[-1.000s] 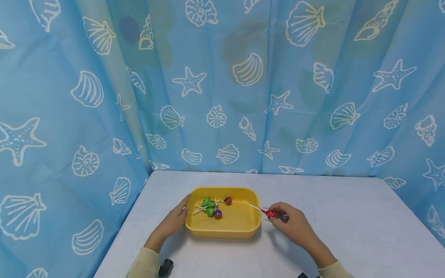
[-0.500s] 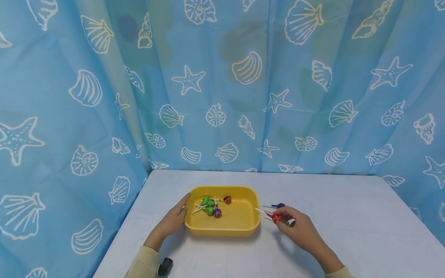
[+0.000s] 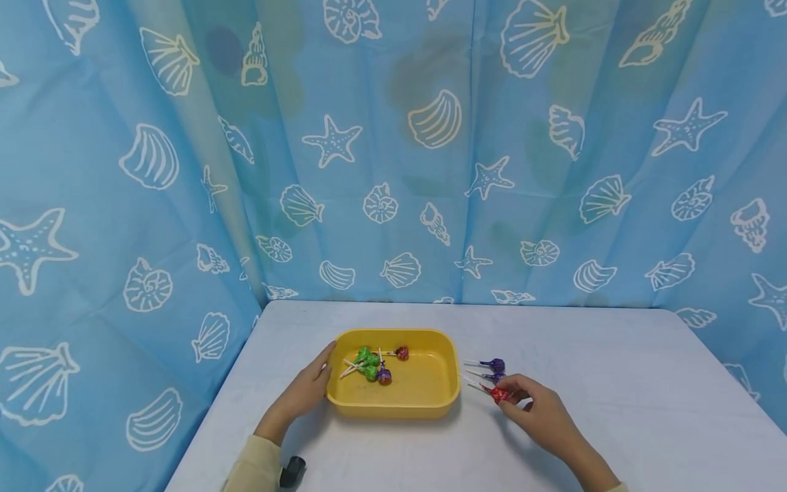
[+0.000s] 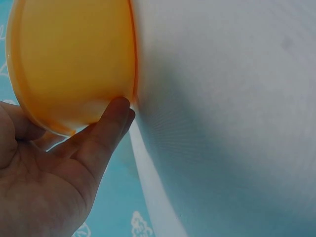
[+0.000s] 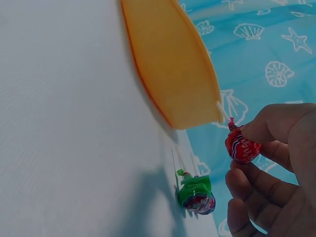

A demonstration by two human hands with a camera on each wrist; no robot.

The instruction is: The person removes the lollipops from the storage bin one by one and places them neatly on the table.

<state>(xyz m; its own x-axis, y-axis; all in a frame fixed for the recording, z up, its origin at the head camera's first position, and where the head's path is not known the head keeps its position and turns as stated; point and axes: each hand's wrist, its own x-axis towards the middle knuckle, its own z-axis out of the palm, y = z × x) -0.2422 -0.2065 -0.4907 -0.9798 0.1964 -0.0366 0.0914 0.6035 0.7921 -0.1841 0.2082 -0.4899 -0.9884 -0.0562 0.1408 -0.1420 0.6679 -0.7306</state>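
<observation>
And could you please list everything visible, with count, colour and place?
Curtain: one or more, blue, background
Table: one, white, foreground
Tray: one, yellow, on the table
Green lollipops: at least two, green, in the tray
Purple lollipop: one, purple, in the tray
Dark-red lollipop: one, dark red, in the tray
Outside purple lollipops: two, purple, right of the tray
Outside green lollipop: one, green, right of the tray
Red lollipop: one, red, pinched in the right hand
Black object: one, black, bottom left
Sleeves: two, cream, at both wrists
Left hand: one, touching the tray
Right hand: one, right of the tray
</observation>
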